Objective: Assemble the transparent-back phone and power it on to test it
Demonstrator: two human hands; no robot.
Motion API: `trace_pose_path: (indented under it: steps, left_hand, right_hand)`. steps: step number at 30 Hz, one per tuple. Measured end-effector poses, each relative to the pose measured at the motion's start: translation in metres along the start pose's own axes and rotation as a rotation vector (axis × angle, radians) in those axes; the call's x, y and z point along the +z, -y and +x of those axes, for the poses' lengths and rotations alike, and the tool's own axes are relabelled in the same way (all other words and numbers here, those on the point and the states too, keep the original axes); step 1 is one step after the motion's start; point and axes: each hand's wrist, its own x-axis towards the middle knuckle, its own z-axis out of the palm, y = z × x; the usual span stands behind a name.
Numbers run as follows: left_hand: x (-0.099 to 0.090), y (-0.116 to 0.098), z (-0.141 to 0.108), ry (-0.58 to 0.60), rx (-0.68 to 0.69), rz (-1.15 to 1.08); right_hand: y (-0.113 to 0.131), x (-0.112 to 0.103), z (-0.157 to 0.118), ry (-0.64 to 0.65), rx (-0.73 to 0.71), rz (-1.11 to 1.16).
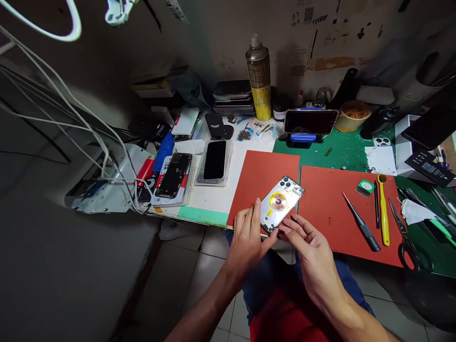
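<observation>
A smartphone [290,202] lies tilted on the left red mat, back side up. Its back shows a copper ring-shaped coil, yellow marks and a camera cluster at the top. My left hand [247,237] holds the phone's lower left side, with fingers along the edge and the thumb by the bottom corner. Close to the lower right edge is my right hand [309,242], thumb and fingers drawn together. Whatever may be between those fingertips is hidden.
On the right red mat [320,209] lie a dark pen-like tool [361,222], a yellow brush [384,209] and scissors [404,235]. Further left are a black-screened phone [214,160] and a phone screen [174,175]. A spray can [259,80] stands behind. White cables [103,147] hang at left.
</observation>
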Motion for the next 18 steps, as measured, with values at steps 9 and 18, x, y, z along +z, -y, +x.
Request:
trace_pose_path:
  steps: [9,18]
  left_hand:
    - [-0.021,-0.045,-0.008,0.087,-0.564,-0.509]
    - [-0.049,-0.066,0.022,0.214,-0.916,-1.426]
  right_hand:
    - [0.010,-0.016,0.019,0.232,-0.038,-0.125]
    - [0.033,-0.037,-0.012,0.377,-0.129,-0.221]
